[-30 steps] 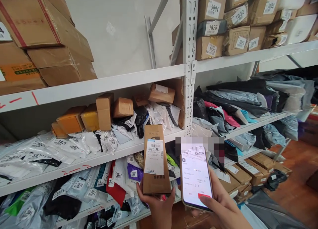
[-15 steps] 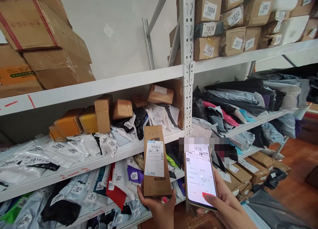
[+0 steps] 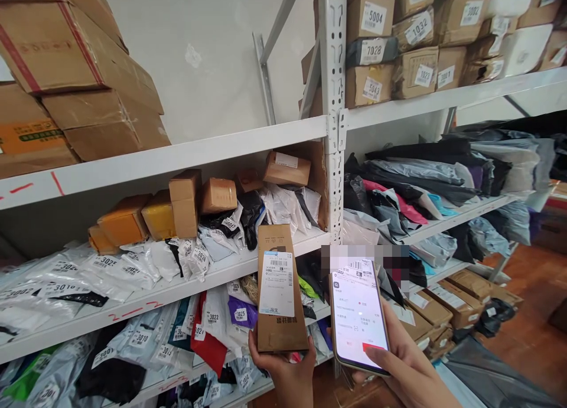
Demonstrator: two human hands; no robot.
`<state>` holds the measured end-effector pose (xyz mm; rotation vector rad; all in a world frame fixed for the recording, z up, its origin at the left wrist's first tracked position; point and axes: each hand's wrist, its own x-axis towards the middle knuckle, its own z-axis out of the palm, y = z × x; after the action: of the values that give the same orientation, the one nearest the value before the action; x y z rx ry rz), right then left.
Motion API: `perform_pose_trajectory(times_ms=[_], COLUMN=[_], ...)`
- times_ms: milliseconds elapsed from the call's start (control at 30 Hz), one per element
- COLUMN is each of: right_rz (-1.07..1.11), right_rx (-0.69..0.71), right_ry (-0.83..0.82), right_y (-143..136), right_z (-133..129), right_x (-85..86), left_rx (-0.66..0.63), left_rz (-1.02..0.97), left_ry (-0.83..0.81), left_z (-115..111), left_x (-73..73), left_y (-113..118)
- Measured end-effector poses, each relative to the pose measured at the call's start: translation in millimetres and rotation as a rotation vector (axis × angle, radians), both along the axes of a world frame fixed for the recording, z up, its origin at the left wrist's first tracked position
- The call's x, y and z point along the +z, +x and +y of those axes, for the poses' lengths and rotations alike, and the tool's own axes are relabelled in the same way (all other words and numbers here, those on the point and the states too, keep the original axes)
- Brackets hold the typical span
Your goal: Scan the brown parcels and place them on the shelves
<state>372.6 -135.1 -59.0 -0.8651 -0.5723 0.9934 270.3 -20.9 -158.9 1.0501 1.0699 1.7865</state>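
Shelving fills the view. White post [image 3: 334, 101] splits two bays. Left bay: big brown boxes [image 3: 80, 54] up top; small boxes [image 3: 183, 204] mid-shelf with white bags [image 3: 106, 272] in front; number-tagged mixed bags [image 3: 142, 337] below. Right bay: tagged boxes [image 3: 370, 15] up top, dark and grey bags [image 3: 420, 172] under, flat boxes [image 3: 456, 299] lower, reddish floor [image 3: 527, 304] beyond.

Cardboard box [image 3: 282, 296] held up before left bay, blocks part of middle shelf edge and lower bags. Phone [image 3: 358, 313] just right of it, not touching, hides more of lower shelves.

Left hand [image 3: 287, 369] grips box bottom end, thumb and fingers on opposite sides. Right hand [image 3: 398, 355] wrapped round phone, thumb over red button [image 3: 367, 348]. Hands apart.

Vs 1 s ago: view swung slightly; phone a touch farther right of box. Both grips unchanged, shelf stock same.
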Motion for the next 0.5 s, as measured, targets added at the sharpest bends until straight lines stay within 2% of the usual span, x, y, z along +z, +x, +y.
perform_pose_trajectory(times_ms=[500], right_rz=[0.033], right_rx=[0.008], right_ry=[-0.013], right_y=[-0.1], right_z=[0.1], right_x=[3.1], left_rx=[0.037], left_rz=[0.063], left_ry=[0.009], left_z=[1.0], left_x=[1.6], left_y=[-3.7])
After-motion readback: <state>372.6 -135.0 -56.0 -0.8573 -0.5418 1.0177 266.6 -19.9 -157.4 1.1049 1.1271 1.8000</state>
